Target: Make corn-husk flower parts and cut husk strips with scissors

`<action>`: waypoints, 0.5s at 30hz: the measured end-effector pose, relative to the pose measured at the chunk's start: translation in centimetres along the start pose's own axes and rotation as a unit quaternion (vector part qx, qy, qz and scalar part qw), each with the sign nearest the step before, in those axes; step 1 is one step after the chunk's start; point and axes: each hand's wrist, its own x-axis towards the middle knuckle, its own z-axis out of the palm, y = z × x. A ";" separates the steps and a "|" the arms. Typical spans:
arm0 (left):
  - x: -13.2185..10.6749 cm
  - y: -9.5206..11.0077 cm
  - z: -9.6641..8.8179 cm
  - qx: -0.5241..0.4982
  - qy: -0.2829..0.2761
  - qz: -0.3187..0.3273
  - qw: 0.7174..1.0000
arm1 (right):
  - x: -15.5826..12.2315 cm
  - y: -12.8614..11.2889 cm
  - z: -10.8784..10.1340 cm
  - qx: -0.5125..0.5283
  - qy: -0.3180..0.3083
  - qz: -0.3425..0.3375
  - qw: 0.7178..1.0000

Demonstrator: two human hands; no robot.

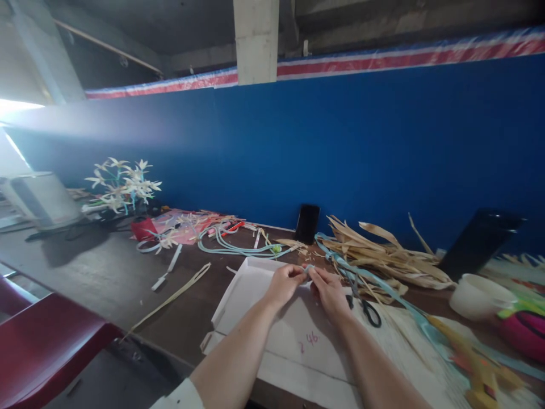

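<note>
My left hand [284, 286] and my right hand [330, 291] meet over a flat white cardboard box [293, 355]. Both are closed, fingertips together on a small pale blue piece [309, 268]. Its kind is hard to make out because the fingers cover most of it. Just right of my right hand lie scissors with black handles [371, 313]. Beyond the hands is a heap of dry corn husks [374, 255], with a light blue ribbon [370, 276] running along it. Coils of light blue cord [230, 247] lie farther left.
A dark phone [307, 224] leans on the blue partition [383, 136]. At right are a white cup [481, 296] and a yellow glue gun [483, 363]. White husk-like flowers [128, 184] and a kettle [45, 199] stand left. A red chair [51, 346] sits by the table edge.
</note>
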 end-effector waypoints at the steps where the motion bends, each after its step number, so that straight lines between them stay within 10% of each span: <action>1: 0.0 0.0 0.0 0.000 0.003 -0.003 1.000 | 0.0 0.0 0.0 -0.005 0.009 0.002 1.000; 15: 0.3 -0.7 -0.4 0.067 0.040 -0.039 0.996 | 0.8 1.3 -0.2 -0.024 0.075 0.026 0.997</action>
